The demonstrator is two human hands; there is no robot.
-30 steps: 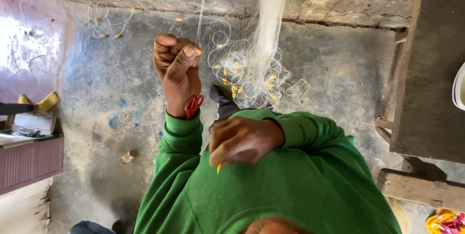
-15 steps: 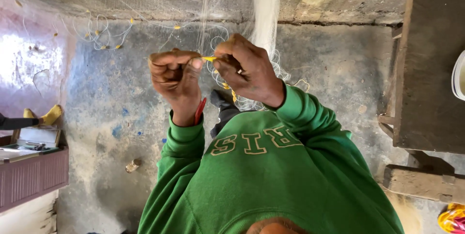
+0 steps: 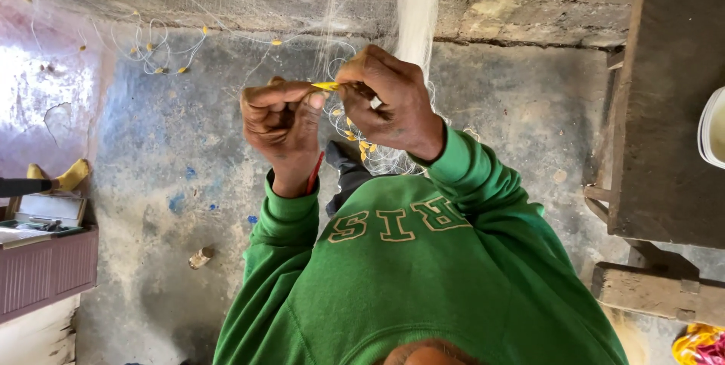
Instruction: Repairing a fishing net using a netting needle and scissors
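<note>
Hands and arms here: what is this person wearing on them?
Both arms are in long green sweatshirt sleeves with ribbed cuffs. The left hand and right hand are bare, no gloves. A thin red band shows at the left cuff.

At the left edge, a flat, pale rectangular cardboard box rests atop a maroon slatted cabinet. No labels, signs or screens show anywhere else on the floor or walls.
</note>
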